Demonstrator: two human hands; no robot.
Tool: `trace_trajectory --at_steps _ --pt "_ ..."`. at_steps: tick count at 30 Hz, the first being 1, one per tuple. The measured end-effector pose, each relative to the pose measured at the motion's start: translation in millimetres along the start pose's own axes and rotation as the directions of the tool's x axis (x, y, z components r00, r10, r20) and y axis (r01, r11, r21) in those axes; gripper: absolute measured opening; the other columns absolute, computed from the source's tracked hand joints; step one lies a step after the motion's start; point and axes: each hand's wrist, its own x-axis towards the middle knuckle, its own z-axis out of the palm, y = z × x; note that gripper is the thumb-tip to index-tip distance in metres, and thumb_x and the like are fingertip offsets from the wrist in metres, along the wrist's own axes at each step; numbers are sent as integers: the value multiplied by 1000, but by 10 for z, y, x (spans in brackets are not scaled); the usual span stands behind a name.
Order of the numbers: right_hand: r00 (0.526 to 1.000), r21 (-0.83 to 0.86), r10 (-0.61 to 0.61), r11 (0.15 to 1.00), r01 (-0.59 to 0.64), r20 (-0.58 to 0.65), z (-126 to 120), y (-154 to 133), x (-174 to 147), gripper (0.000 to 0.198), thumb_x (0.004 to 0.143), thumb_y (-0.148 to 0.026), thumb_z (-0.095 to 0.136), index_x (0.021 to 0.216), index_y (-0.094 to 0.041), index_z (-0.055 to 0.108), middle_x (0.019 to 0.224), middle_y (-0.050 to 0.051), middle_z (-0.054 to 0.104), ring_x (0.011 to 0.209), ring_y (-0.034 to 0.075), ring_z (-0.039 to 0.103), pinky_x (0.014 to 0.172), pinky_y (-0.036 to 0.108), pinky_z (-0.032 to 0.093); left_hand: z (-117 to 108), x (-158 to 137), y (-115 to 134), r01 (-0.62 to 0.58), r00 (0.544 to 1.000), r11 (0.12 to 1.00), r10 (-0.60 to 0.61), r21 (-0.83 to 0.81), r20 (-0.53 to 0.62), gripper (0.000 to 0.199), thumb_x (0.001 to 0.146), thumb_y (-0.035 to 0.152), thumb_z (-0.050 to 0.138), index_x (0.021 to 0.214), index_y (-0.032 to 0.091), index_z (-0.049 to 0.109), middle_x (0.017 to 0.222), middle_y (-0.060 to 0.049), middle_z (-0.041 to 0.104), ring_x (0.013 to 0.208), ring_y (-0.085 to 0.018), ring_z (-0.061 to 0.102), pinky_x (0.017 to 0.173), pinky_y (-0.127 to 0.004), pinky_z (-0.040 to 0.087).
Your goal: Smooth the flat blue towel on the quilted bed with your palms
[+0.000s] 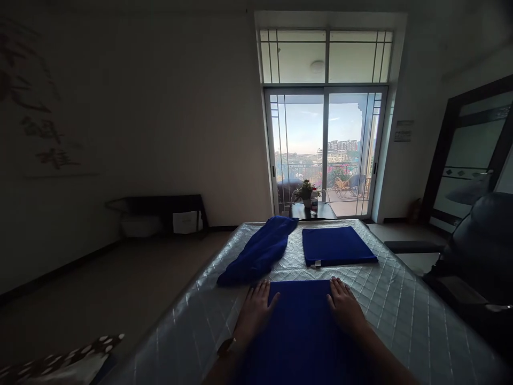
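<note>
A dark blue cloth (300,326) lies flat before me on the silvery quilted table cover (404,315). My left hand (258,303) rests flat at its far left corner, fingers stretched forward. At the far right corner my right hand (343,300) lies in the same way, fingers extended. Neither hand grips anything. Beyond them, to the right, sits a neatly folded blue cloth (336,246) with a small white tag at its near edge. To the left is a loosely bunched blue cloth (260,251), lying at a slant.
Past the far edge, a small table (312,213) bears a potted plant (306,193) and a bottle (314,202), before sliding glass doors (326,144). A dark chair (481,251) stands at right. Polka-dot fabric (72,355) shows at lower left.
</note>
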Motion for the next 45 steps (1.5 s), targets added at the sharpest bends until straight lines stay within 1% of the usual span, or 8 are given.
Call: trace_trajectory --at_steps 13,20,23,26,29,33,37,45 --pt "999 112 32 993 -33 11 -40 -5 -43 67 101 -39 24 158 -5 29 167 12 24 156 23 16 128 40 14 -127 55 142 24 993 999 -28 37 114 80 101 61 20 155 5 36 164 -20 32 154 -33 30 125 -55 25" --pt "999 116 12 993 -8 -37 80 54 -5 65 99 -35 27 157 -5 32 166 13 29 155 24 20 128 40 16 -14 176 1249 -233 964 967 244 -102 106 72 103 57 23 155 10 40 163 -16 39 153 -26 33 126 -43 31" --pt "996 58 -45 997 50 -81 201 111 26 62 96 -26 33 156 -9 36 165 12 31 154 25 24 127 41 19 125 287 1716 -416 904 894 426 -168 33 61 106 49 20 156 18 38 163 -11 42 152 -21 36 123 -41 37" --pt "990 20 -88 996 91 -113 277 147 43 62 95 -27 39 155 -12 39 162 13 37 153 26 29 126 42 22 208 393 1899 -559 827 806 558 -196 -65 50 107 36 25 152 23 44 158 -9 52 150 -21 39 121 -46 40" --pt "989 12 -83 996 85 -124 262 139 42 63 95 -24 37 156 -11 37 162 13 37 152 25 31 126 41 23 237 415 1823 -556 830 811 552 -179 -77 46 107 33 32 150 27 47 157 -8 52 150 -22 40 121 -48 40" --pt "997 55 -34 998 38 -73 156 95 29 61 99 -29 26 157 -8 34 164 13 34 154 23 25 127 41 19 195 348 1511 -411 911 903 412 -122 -21 55 107 46 25 153 21 42 159 -12 48 149 -24 41 122 -50 38" --pt "999 83 0 997 3 -37 89 64 21 65 102 -37 21 157 -5 33 164 14 32 155 24 22 127 41 17 91 281 1056 -256 963 965 260 -59 71 63 105 54 25 155 18 41 163 -11 41 153 -24 34 125 -48 31" --pt "1000 52 7 999 -6 -18 64 50 6 63 102 -34 22 157 -5 32 166 13 28 155 22 20 127 40 17 -109 86 71 -3 996 1000 2 9 94 69 104 55 18 157 14 36 166 -10 35 154 -24 31 126 -43 27"
